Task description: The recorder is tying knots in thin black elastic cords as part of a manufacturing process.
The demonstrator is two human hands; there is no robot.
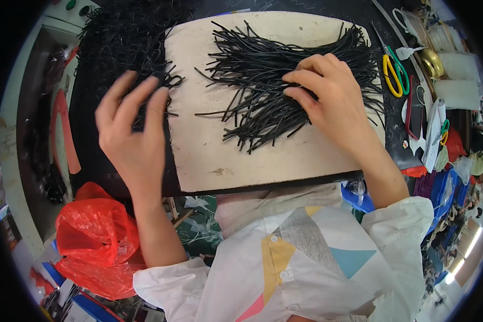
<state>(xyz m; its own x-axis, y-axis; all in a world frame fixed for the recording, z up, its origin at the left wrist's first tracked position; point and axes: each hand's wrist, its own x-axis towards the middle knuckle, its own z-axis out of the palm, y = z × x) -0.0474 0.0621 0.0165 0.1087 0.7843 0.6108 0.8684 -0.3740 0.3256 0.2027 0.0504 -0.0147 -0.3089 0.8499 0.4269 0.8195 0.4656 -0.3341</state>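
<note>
A thick bundle of straight black cords (252,53) lies across a worn cream-coloured board (214,166). My right hand (330,88) rests over the bundle, its thumb and fingers bent together onto the cords; just what sits between the fingertips is partly hidden. To the left, my left hand (134,115) hovers at the board's edge with its fingers apart, slightly blurred and holding nothing visible. Close to its fingertips, a looped black cord (174,80) lies on the edge of the board. Beyond that hand spreads a tangled heap of black looped cords (129,37).
Right of the board are yellow-and-green-handled scissors (394,75), a small white nozzle bottle (408,52) and a gold-coloured object (432,63). A red plastic bag (99,231) hangs below the table's left front. A pink curved piece (64,131) lies at far left.
</note>
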